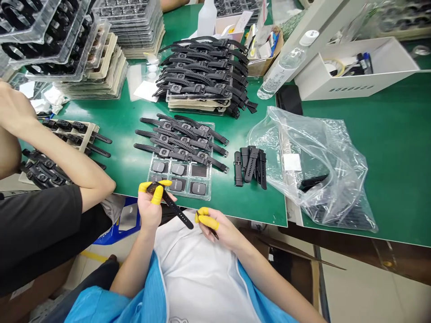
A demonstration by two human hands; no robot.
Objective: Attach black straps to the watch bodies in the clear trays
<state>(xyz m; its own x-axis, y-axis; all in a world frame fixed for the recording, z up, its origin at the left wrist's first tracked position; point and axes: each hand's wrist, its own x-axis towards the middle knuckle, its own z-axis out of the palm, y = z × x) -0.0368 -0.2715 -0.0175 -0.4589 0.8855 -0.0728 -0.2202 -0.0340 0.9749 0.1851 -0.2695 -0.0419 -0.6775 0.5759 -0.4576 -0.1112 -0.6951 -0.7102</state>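
head view: held strap [178, 211] partly hidden

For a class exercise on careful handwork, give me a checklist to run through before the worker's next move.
1. Left hand holds a black strap: ok.
2. Dark piece in the right hand identifiable: cannot tell, mostly hidden.
3. Yellow finger covers worn on both hands: ok.
4. Loose straps lie on the table, right of the tray: ok.
5. Everything in the tray has straps: not ok; square pieces at its near end show none.

The left fingers [157, 195] partly hide the held black strap [177, 212].
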